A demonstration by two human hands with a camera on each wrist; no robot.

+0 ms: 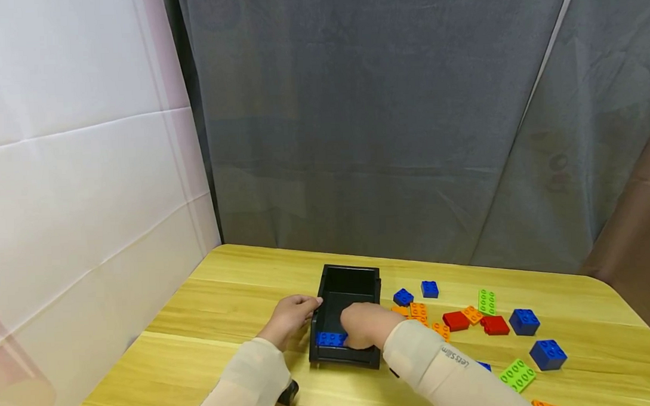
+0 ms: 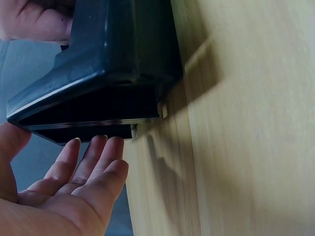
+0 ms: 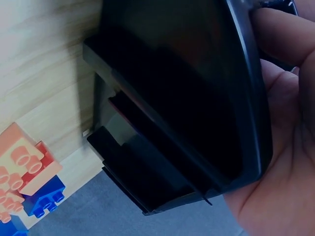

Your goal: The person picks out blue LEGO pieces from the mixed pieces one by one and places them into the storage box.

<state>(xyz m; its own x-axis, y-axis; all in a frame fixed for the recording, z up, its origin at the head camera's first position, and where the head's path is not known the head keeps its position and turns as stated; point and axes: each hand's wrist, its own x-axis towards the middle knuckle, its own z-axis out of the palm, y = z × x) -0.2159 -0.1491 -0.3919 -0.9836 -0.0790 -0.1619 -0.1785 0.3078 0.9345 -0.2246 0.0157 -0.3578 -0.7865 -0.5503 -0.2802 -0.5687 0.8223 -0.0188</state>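
A black open-topped bin [image 1: 343,359] stands on the table between both hands. Inside its near end lies a blue toy brick [image 1: 330,339], studs up. My right hand [image 1: 368,324] reaches into the bin, its curled fingers pinching the brick's right end and covering it. Over the bin's left rim hooks the thumb of my left hand [image 1: 289,316], while its other fingers [image 2: 106,162] lie along the outer side wall, holding the bin. In the right wrist view the bin wall hides much of the brick.
Right of the bin, loose bricks lie scattered on the wooden table [image 1: 201,350]: orange bricks [image 1: 418,310], red bricks [image 1: 456,321], green bricks [image 1: 517,375] and more blue bricks [image 1: 548,355]. A grey curtain [image 1: 355,136] hangs behind the table, a white one [image 1: 87,175] at left.
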